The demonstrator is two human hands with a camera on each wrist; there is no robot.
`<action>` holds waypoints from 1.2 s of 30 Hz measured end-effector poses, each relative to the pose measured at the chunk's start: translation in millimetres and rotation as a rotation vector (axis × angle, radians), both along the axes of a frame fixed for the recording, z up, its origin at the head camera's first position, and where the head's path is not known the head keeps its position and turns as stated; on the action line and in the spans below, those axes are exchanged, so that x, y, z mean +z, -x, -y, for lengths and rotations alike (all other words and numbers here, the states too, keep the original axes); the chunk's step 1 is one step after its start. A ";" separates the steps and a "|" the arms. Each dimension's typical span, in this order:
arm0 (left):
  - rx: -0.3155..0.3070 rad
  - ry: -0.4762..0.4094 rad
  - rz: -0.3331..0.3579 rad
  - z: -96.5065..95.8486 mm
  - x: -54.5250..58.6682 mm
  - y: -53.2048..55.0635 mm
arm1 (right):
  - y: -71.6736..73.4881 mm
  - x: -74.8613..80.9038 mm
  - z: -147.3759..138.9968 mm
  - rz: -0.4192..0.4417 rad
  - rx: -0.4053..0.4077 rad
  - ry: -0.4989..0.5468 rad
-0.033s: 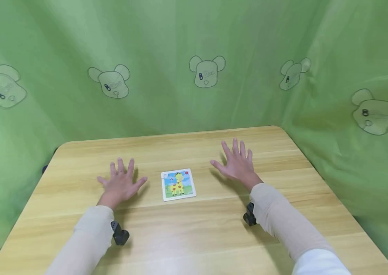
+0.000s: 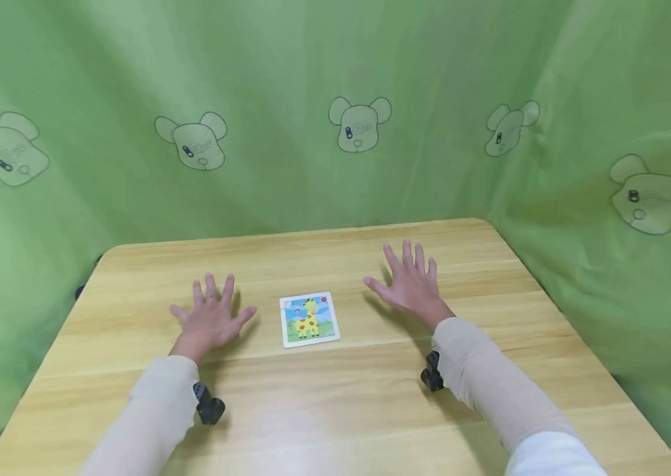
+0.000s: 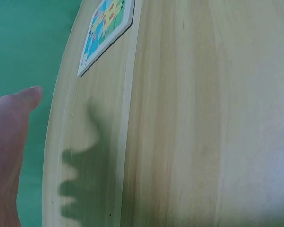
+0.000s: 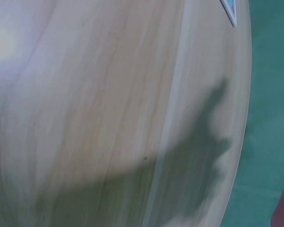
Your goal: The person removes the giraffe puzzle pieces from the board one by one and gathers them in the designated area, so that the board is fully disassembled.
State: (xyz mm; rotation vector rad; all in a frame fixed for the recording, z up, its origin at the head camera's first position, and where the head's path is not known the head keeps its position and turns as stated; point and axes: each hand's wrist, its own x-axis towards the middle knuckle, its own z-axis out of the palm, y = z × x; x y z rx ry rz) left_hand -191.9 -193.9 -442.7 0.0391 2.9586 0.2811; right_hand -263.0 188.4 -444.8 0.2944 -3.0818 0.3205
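A square picture board (image 2: 310, 320) with a white border lies on the wooden table, printed with a yellow giraffe against blue sky and green grass. To its left, my left hand (image 2: 209, 320) is held palm down with the fingers spread, touching nothing but perhaps air above its shadow. My right hand (image 2: 411, 287) is spread the same way, farther off on the board's right side. The left wrist view shows the thumb (image 3: 12, 137) and part of the board (image 3: 106, 28). Only a corner of the board (image 4: 232, 12) enters the right wrist view.
The light wooden table (image 2: 335, 403) has rounded far corners. Green curtains (image 2: 276, 172) with bear-head outlines hang behind it and along both sides. A black wrist device (image 2: 210, 404) sits on the left sleeve, another black device (image 2: 432, 371) on the right.
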 end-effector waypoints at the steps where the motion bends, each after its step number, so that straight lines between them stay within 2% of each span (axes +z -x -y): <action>1: 0.001 -0.002 0.001 0.1 0.4 -0.3 | 0.2 0.1 0.3 -0.001 0.001 -0.002; 6: 0.006 -0.004 -0.008 1.1 1.4 -2.6 | 1.4 0.5 2.8 0.001 0.008 -0.003; 13: 0.000 -0.004 -0.006 1.5 -3.3 -3.3 | 1.3 -1.5 6.1 0.017 0.000 0.010; 21: -0.011 -0.011 0.001 -2.0 -4.8 -3.0 | -1.4 0.8 17.4 0.097 -0.028 0.106; 26: -0.043 -0.026 -0.032 -11.1 -4.9 -7.0 | -1.4 -0.1 24.9 0.112 -0.029 0.135; 31: -0.098 0.000 -0.051 -27.5 -12.6 -15.3 | -2.8 -1.7 30.3 0.143 -0.030 0.171; 36: -0.158 -0.009 -0.058 -46.2 -19.9 -31.5 | -6.0 -4.3 39.3 0.145 -0.007 0.206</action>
